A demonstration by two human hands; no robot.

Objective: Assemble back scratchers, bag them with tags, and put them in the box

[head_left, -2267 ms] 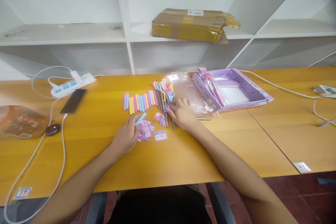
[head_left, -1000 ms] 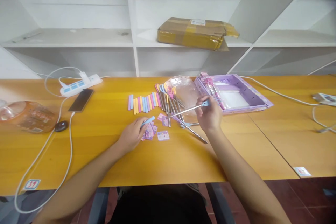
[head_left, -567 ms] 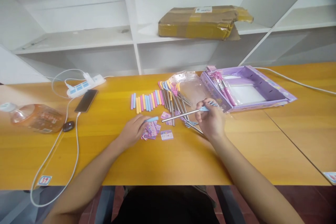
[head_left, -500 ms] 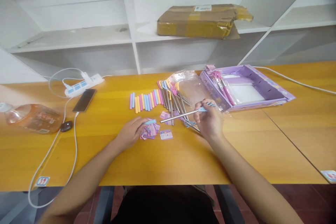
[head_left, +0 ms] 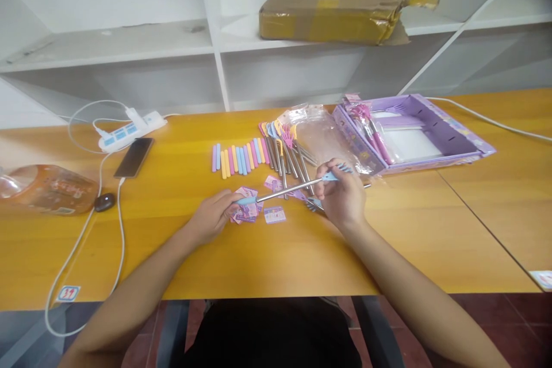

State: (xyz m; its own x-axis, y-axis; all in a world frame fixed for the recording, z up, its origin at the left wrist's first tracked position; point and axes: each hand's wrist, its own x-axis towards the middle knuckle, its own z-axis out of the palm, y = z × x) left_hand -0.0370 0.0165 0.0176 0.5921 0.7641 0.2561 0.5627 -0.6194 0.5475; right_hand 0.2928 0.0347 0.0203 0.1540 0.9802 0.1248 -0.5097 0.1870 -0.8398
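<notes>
My left hand (head_left: 213,215) is closed around a light blue handle (head_left: 247,200). The handle meets the end of a metal rod (head_left: 290,189). My right hand (head_left: 342,195) grips the rod's other end, at the blue claw-shaped head of a back scratcher (head_left: 331,176). Beneath my left hand lies a pile of pink and purple cards (head_left: 246,217), with a single card (head_left: 275,215) beside it. Farther back are a row of coloured handles (head_left: 240,160) and a heap of metal-rod scratchers (head_left: 290,149) with yellow, pink and blue heads.
A clear plastic bag (head_left: 313,126) lies behind the heap, beside a purple box (head_left: 431,164) holding packaged scratchers. On the left are a bottle (head_left: 56,190), a phone (head_left: 134,157), a power strip (head_left: 129,132) and loose cables. A taped carton (head_left: 328,14) sits on the shelf.
The rod's free end, held apart from the blue handle before, now meets it. My hands have drawn closer together, and the view has tilted slightly down.
</notes>
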